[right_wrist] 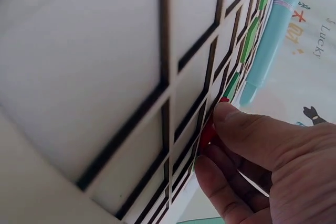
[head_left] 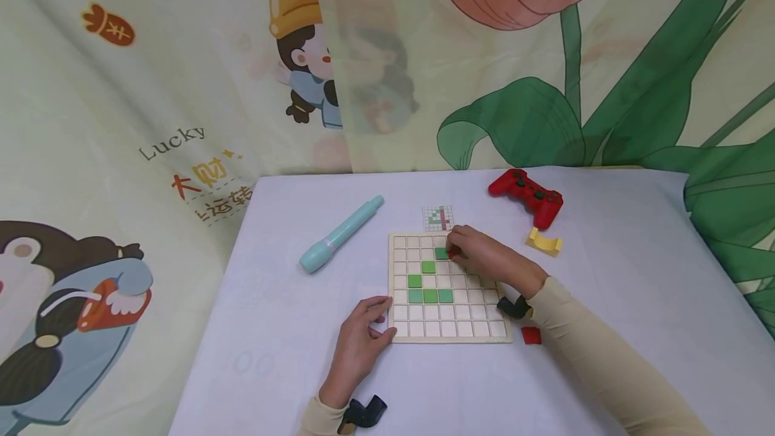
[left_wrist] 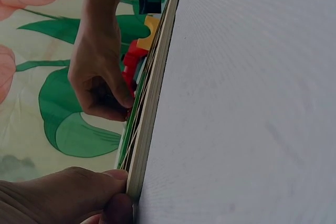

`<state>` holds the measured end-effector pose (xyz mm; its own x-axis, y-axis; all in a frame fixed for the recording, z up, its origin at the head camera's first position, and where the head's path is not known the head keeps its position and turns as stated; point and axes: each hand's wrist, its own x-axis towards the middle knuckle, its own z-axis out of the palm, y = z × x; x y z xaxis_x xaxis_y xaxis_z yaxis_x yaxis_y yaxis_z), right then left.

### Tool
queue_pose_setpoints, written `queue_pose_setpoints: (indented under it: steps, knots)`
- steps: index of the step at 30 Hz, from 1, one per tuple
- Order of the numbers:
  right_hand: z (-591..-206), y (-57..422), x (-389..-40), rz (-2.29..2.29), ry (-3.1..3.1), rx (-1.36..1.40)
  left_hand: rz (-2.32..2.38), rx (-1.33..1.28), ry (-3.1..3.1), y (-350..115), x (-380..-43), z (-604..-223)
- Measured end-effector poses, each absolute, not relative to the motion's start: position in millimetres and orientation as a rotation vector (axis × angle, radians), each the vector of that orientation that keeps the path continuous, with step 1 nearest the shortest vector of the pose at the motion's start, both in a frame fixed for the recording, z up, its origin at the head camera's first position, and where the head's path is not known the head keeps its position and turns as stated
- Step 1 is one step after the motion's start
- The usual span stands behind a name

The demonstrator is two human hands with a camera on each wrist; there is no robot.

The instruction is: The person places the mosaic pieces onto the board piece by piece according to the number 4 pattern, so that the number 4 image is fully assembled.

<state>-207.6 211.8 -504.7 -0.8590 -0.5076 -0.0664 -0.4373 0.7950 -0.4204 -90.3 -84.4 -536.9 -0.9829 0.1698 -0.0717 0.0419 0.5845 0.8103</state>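
Observation:
A square wooden grid board (head_left: 422, 330) with white cells lies on the table, several of its cells filled with green tiles (head_left: 430, 296). My right hand (head_left: 493, 258) is over the board's upper part, pinching a red tile (right_wrist: 208, 132) between thumb and fingers beside the topmost green tile (head_left: 442, 253). The fingers partly cover the red tile. At the board's left edge rests my left hand (head_left: 358, 342), thumb and index finger spread apart, their tips touching the frame; the left wrist view shows these fingertips (left_wrist: 116, 176) against the board's side.
Behind the board lies a small printed grid card (head_left: 438, 218). A mint-green tube-shaped object (head_left: 342, 234) lies at the back left. A red game controller (head_left: 527, 198) and a yellow curved piece (head_left: 543, 242) are at the back right. Another red tile (head_left: 531, 336) lies right of the board.

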Motion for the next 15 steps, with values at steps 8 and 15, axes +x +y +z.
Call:
queue_pose_setpoints:
  steps: [8,15]
  knots:
    - [-503.1,215.2,-210.0,-0.594,2.811,-0.781,1.356,0.175,2.675,-83.6,-91.3,-535.3]
    - [-481.3,229.0,-199.8,-0.703,2.791,-0.618,1.339,0.162,2.676,-82.8,-90.6,-535.4]
